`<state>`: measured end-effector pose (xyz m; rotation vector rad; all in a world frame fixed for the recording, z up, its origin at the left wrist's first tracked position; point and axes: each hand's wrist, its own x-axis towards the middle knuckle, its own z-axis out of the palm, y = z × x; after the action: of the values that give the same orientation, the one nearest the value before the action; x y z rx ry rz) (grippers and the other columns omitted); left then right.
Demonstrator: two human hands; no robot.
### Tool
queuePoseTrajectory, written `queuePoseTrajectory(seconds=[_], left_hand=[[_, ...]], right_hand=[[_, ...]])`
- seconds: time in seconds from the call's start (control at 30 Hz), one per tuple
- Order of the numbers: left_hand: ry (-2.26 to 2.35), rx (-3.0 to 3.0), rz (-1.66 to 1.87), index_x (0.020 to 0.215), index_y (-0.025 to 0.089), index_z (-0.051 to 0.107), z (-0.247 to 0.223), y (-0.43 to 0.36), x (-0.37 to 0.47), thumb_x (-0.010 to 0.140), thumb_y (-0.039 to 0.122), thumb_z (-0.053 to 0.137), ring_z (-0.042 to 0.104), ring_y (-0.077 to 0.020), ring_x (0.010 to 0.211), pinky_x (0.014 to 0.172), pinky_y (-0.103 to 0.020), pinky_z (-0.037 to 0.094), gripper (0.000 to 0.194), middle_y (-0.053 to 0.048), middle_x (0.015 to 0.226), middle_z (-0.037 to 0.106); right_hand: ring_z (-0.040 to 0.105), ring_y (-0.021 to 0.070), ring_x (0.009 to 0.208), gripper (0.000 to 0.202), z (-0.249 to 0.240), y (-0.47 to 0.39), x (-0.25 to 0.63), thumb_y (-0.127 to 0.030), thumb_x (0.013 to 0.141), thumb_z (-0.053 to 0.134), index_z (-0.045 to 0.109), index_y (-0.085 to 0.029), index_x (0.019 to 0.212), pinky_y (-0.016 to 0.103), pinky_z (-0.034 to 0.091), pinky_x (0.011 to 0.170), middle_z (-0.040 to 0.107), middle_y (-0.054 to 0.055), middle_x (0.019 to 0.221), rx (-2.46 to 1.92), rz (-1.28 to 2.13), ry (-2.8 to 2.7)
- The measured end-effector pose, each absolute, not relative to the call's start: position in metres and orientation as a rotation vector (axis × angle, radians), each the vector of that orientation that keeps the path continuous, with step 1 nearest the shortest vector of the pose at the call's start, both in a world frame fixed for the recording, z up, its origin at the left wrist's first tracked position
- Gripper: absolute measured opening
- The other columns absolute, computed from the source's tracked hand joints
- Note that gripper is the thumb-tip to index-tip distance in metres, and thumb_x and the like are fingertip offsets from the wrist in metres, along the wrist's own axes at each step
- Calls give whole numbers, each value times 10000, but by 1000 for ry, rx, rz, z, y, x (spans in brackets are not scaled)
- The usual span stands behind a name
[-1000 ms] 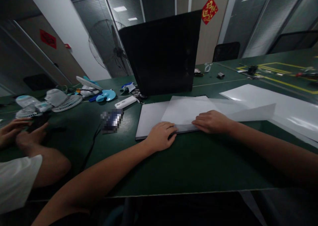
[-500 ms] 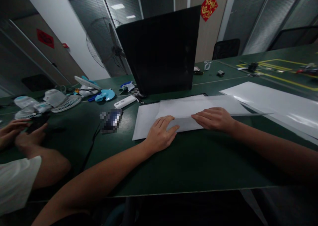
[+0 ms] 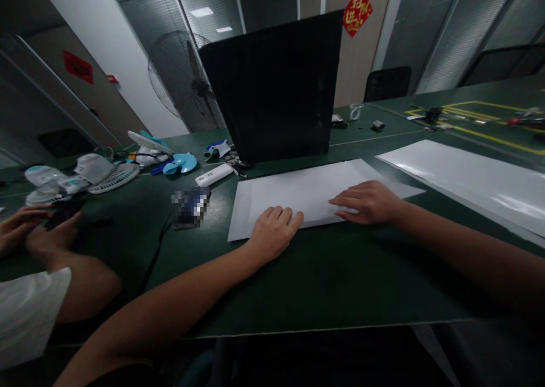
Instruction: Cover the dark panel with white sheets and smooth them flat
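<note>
A white sheet [image 3: 298, 191] lies flat in front of me on the dark green table [image 3: 306, 296], with a thin dark edge along its far side. My left hand [image 3: 275, 228] rests on the sheet's near edge, fingers a little bent and apart from the thumb, holding nothing visible. On the right part of the sheet lies my right hand [image 3: 364, 202], its fingers stretched toward the left and the thumb apart. A pale pointed corner of sheet shows beyond my right wrist. Larger glossy white sheets [image 3: 477, 177] lie farther right.
A tall black panel [image 3: 276, 86] stands behind the sheet. To the left are a white device [image 3: 214, 175], a pixelated object [image 3: 191, 207], a blue fan blade [image 3: 180, 163] and white fan parts [image 3: 113, 177]. Another person's hands [image 3: 51, 234] hold a dark phone at far left.
The upper sheet that was raised and bent under my hands now lies flat on the one beneath. My left hand's fingers have shifted slightly, and my right hand's fingers have spread a little.
</note>
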<state>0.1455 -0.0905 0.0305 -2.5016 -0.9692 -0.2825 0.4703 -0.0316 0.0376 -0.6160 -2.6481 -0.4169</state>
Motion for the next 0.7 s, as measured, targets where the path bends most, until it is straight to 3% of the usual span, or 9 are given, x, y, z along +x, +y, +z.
queuePoseTrajectory(seconds=[0.2,0.33,0.43,0.53,0.7], left_hand=[[-1134,-2383,-161,977,157,742,41,-96,148,857,96,591,623,-336,907,760,-478,499,202,-168,959,676],[-1185,-2337,-142,914,139,766,42,-96,144,861,106,590,622,-348,892,760,-505,499,187,-183,916,683],[-1187,-2297,-138,901,135,774,41,-94,141,887,120,564,634,-342,880,794,-522,501,211,-186,895,700],[-1208,-2273,-123,909,146,773,39,-93,141,900,118,544,657,-329,876,870,-536,495,231,-173,876,722],[-1320,-2322,-10,1053,121,740,40,-97,147,912,157,538,682,-335,952,964,-517,471,250,-177,973,743]], right_hand=[[748,265,956,431,36,-3,514,-520,1038,473,795,-270,1177,393,570,784,790,65,1156,-1228,-377,-2452],[673,317,1222,459,22,20,539,-526,1026,477,754,-293,1308,565,537,1037,704,69,1376,-1295,-165,-2483],[573,326,1375,509,12,31,550,-513,1017,518,681,-263,1429,604,443,1159,567,93,1549,-1228,-30,-2551],[557,336,1394,550,9,33,550,-518,1016,529,652,-228,1467,613,426,1170,538,123,1571,-1209,51,-2617],[647,337,1272,552,15,28,541,-595,1025,445,738,-271,1363,591,509,1090,655,78,1452,-1354,-28,-2628]])
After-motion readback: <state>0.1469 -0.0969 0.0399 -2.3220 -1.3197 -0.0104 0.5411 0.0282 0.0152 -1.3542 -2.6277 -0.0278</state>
